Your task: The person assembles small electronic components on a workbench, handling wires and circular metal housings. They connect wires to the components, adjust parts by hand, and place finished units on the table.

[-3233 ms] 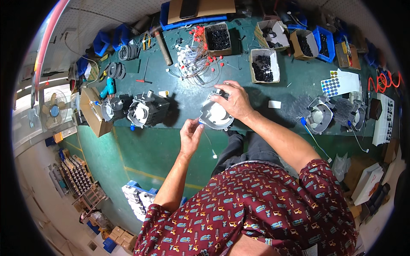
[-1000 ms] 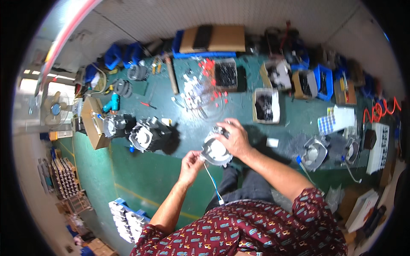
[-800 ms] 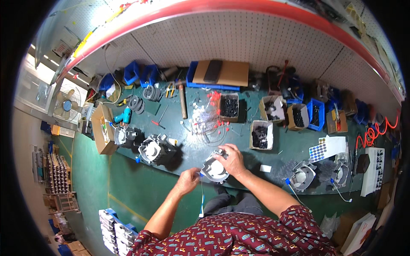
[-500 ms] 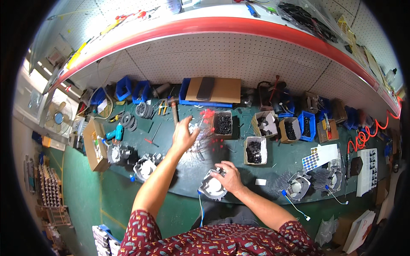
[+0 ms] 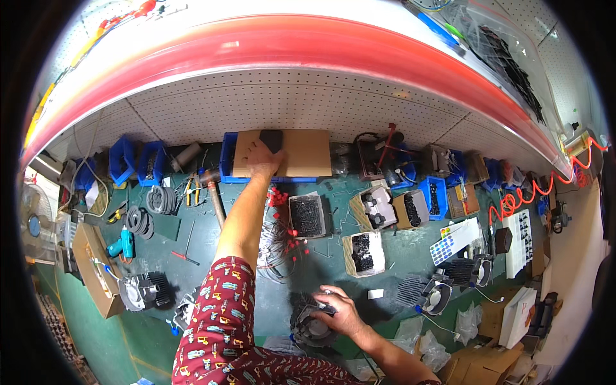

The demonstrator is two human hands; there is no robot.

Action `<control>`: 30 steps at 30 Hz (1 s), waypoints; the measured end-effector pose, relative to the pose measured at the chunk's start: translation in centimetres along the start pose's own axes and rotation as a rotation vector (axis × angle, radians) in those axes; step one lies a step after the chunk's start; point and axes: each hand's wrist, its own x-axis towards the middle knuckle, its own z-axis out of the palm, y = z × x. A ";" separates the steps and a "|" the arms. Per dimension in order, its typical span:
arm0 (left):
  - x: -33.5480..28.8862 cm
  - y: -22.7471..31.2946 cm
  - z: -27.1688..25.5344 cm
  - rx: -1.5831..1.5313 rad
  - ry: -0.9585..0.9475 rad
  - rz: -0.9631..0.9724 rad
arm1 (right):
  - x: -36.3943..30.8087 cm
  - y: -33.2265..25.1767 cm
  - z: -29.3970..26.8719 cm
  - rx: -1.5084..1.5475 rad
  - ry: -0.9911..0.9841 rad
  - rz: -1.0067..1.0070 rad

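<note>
My left hand [image 5: 263,160] is stretched far forward over a brown cardboard sheet [image 5: 308,151]. Its fingers are spread at the near end of a dark, flat, phone-like object [image 5: 271,139], partly covering it. Whether they grip it does not show. At the bench's near edge, my right hand [image 5: 341,314] is closed on the rim of a round metal housing [image 5: 316,327], which lies in shadow. Similar finned grey housings stand on the bench: one at the left [image 5: 136,293] and one at the right [image 5: 436,297].
The cardboard lies across a blue bin [image 5: 227,154]. A hammer [image 5: 215,192] and a bundle of wires with red connectors [image 5: 274,247] flank my left forearm. Boxes of black screws [image 5: 307,216] and small black parts [image 5: 364,253] stand mid-bench. A red-edged shelf [image 5: 308,48] overhangs the back.
My left hand has moved forward from above the wires to the dark flat object on the cardboard. My right hand stays at the housing, now in shadow. The view has shifted.
</note>
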 end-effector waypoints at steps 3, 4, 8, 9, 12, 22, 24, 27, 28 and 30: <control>0.6 0.2 1.0 0.047 0.095 -0.004 | 0.2 -0.1 0.2 -0.006 -0.004 -0.029; 0.9 0.2 1.4 0.064 0.113 -0.023 | 0.3 -0.3 0.2 -0.001 -0.008 -0.008; 1.1 1.6 2.4 0.095 0.166 -0.053 | 0.4 -0.5 0.0 0.016 0.007 0.041; 0.9 1.9 2.5 0.097 0.174 -0.053 | 0.3 -0.6 0.0 0.023 0.015 0.046; 1.4 1.1 2.8 0.146 0.209 -0.025 | 0.3 -0.9 -0.1 0.045 -0.008 0.049; -6.9 -0.5 -0.4 -0.216 0.204 0.154 | -0.6 0.2 0.8 0.056 0.048 0.073; -13.2 -0.9 -1.2 -0.428 0.192 0.226 | -0.6 0.5 0.6 0.048 0.062 0.036; -24.3 -1.4 -5.9 -0.929 -0.207 0.259 | -0.8 1.5 -0.1 0.024 0.107 0.068; -28.0 -3.5 -7.3 -0.909 -0.232 0.191 | -0.8 1.3 0.3 0.028 0.121 0.057; -34.4 -8.8 -8.2 -0.862 -0.312 0.067 | -0.7 1.7 0.8 0.013 0.115 0.055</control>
